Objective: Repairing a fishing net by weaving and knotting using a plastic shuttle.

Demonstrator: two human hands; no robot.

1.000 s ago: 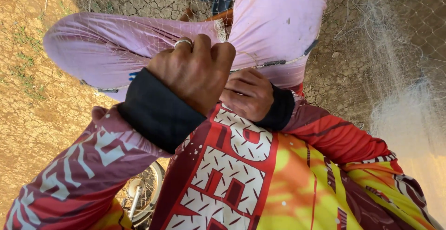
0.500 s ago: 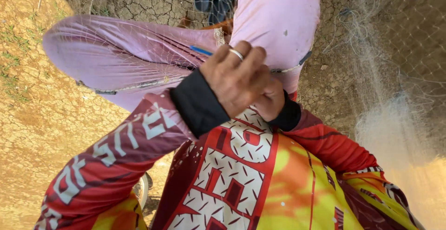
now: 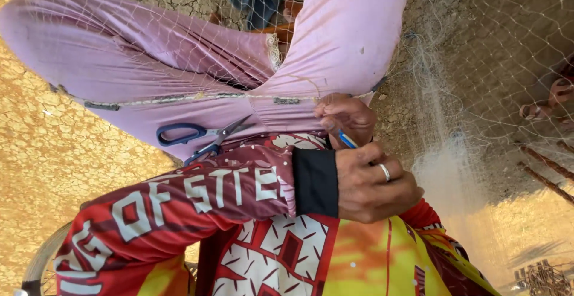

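Since the fishing net [image 3: 179, 45] draped over the lap is light, limp monofilament, it snags easily; best pinched at its corded edge line [image 3: 179, 99]. Right hand [image 3: 345, 116], at 12 o'clock of the left, pinches that line plus a blue netting needle [image 3: 347, 139]. Left hand [image 3: 373, 182] is curled closed; contents can't be seen.

Both hands [image 3: 359, 152] work netting [image 3: 478, 92] beside scissors [image 3: 200, 134].

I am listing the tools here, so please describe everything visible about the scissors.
The scissors have blue plastic loop handles and slim grey metal blades. They lie flat on the person's pink-clothed lap, under the thin net, blades slightly apart and pointing toward the right of the picture. One handle loop is partly hidden behind the red patterned sleeve. Neither hand touches them.
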